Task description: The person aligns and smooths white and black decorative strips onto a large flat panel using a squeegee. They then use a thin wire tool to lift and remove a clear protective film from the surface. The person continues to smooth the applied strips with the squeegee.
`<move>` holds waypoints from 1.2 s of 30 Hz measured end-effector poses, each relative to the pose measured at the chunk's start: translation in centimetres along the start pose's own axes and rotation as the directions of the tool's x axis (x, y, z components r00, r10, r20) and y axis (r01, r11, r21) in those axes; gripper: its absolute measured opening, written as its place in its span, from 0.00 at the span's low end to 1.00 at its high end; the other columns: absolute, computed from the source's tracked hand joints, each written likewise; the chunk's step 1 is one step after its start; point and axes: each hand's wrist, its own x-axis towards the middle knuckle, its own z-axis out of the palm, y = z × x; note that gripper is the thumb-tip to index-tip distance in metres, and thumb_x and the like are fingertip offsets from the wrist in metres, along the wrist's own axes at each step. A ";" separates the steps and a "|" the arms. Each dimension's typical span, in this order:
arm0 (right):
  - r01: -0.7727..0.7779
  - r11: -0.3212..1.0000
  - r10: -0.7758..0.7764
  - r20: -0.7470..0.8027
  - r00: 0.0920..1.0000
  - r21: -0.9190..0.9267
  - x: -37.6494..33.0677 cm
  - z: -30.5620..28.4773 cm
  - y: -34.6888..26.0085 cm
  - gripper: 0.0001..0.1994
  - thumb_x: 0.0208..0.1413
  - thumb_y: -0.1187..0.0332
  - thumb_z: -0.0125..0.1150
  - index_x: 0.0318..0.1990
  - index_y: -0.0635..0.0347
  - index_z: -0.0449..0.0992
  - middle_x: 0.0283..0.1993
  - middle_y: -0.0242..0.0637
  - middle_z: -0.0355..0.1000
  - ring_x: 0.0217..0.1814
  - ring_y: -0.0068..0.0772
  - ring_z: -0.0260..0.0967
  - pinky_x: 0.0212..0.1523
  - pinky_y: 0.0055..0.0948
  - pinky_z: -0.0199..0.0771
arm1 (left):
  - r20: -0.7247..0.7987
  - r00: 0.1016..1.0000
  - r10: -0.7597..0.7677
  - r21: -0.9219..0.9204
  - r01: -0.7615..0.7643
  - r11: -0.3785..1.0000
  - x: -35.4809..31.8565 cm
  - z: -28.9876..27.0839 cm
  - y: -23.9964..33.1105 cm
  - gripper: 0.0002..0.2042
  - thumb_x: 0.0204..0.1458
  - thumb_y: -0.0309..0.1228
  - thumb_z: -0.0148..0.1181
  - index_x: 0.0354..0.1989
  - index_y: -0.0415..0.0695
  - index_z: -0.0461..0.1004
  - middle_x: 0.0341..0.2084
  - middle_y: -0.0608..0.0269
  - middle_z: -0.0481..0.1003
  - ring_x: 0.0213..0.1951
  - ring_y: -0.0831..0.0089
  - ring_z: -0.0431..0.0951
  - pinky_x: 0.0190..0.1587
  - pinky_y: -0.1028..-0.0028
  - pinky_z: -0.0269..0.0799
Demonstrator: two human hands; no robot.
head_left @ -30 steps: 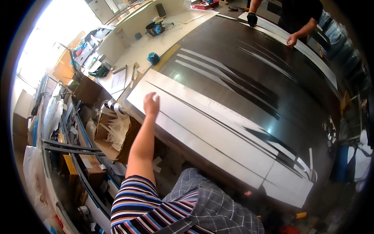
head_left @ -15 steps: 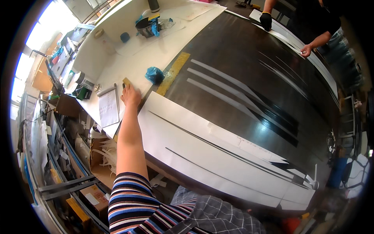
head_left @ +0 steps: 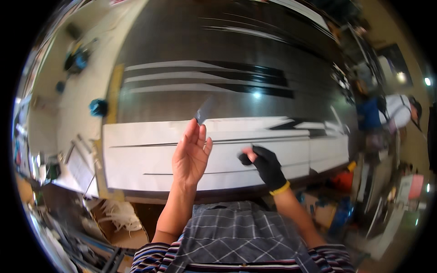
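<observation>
My left hand (head_left: 191,154) is raised in front of me, palm turned inward and fingers nearly straight. A thin grey strip (head_left: 205,110) sticks up from its fingertips. My right hand (head_left: 266,166) wears a black fingerless glove with a yellow cuff. It hovers to the right with curled fingers, and I see nothing clear in it. Both hands are above a long white sheet (head_left: 136,159) with thin dark lines. The sheet lies along the near edge of a big dark table (head_left: 182,41). White and black stripe shapes (head_left: 205,77) lie farther back on the table.
A pale workbench (head_left: 86,68) runs along the left with a blue roll (head_left: 98,107) and small tools. A cardboard box of white shreds (head_left: 118,218) stands below the table edge. A person in a white top (head_left: 400,111) stands at the far right among clutter.
My left hand has drawn back from the bench at the left and risen before me with the grey strip. My gloved right hand has come into view. The view has swung right.
</observation>
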 end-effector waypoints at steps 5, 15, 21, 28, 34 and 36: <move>0.094 0.754 -0.031 -0.107 0.994 0.650 1.7 -2.8 0.0 0.15 0.60 0.70 0.54 0.53 0.66 0.72 0.49 0.35 0.74 0.52 0.26 0.68 0.55 0.26 0.67 | -0.041 0.928 -0.371 -0.007 0.371 0.929 -1.1 0.6 -9.2 0.23 0.60 0.35 0.52 0.62 0.41 0.62 0.54 0.62 0.70 0.58 0.71 0.68 0.57 0.63 0.68; -0.175 0.960 0.022 -0.563 0.826 -0.219 -9.0 -22.7 12.3 0.10 0.60 0.65 0.50 0.34 0.63 0.71 0.36 0.46 0.71 0.40 0.47 0.69 0.43 0.35 0.70 | -0.044 0.983 -0.178 0.964 -0.004 -0.264 -0.8 -5.6 -26.8 0.23 0.52 0.29 0.61 0.58 0.42 0.67 0.60 0.53 0.66 0.63 0.58 0.64 0.62 0.56 0.58; -0.372 0.863 -0.098 -0.835 0.541 -0.343 -13.4 -34.7 20.4 0.12 0.54 0.62 0.57 0.33 0.63 0.74 0.30 0.45 0.73 0.31 0.37 0.72 0.34 0.31 0.72 | 0.075 0.942 -0.327 0.395 -0.329 -0.858 -0.9 -9.8 -32.0 0.34 0.49 0.38 0.62 0.66 0.47 0.57 0.69 0.51 0.48 0.70 0.53 0.46 0.68 0.51 0.41; -0.348 0.508 -0.405 -0.575 0.710 -0.788 -7.0 -34.6 21.0 0.09 0.57 0.62 0.58 0.35 0.58 0.72 0.31 0.43 0.74 0.34 0.42 0.73 0.35 0.38 0.72 | 0.039 0.928 -0.370 0.229 -0.368 -0.901 -0.9 -11.6 -31.2 0.34 0.54 0.46 0.54 0.68 0.46 0.54 0.70 0.48 0.46 0.71 0.52 0.44 0.69 0.52 0.38; -0.458 0.608 -0.339 -0.734 0.589 -0.648 -7.6 -39.6 22.0 0.08 0.56 0.63 0.58 0.32 0.57 0.73 0.27 0.41 0.73 0.32 0.43 0.72 0.34 0.38 0.72 | 0.035 0.936 -0.351 0.238 -0.349 -0.906 -0.8 -11.4 -31.5 0.34 0.53 0.45 0.53 0.68 0.46 0.55 0.69 0.47 0.47 0.71 0.52 0.45 0.68 0.51 0.38; -0.328 0.524 -0.534 -0.603 0.593 -0.786 -6.9 -36.1 23.3 0.09 0.55 0.63 0.58 0.29 0.57 0.71 0.26 0.41 0.72 0.31 0.44 0.72 0.33 0.39 0.71 | 0.043 0.933 -0.357 0.242 -0.356 -0.902 -0.5 -11.2 -31.5 0.33 0.53 0.45 0.53 0.67 0.45 0.56 0.69 0.47 0.48 0.70 0.51 0.46 0.68 0.51 0.38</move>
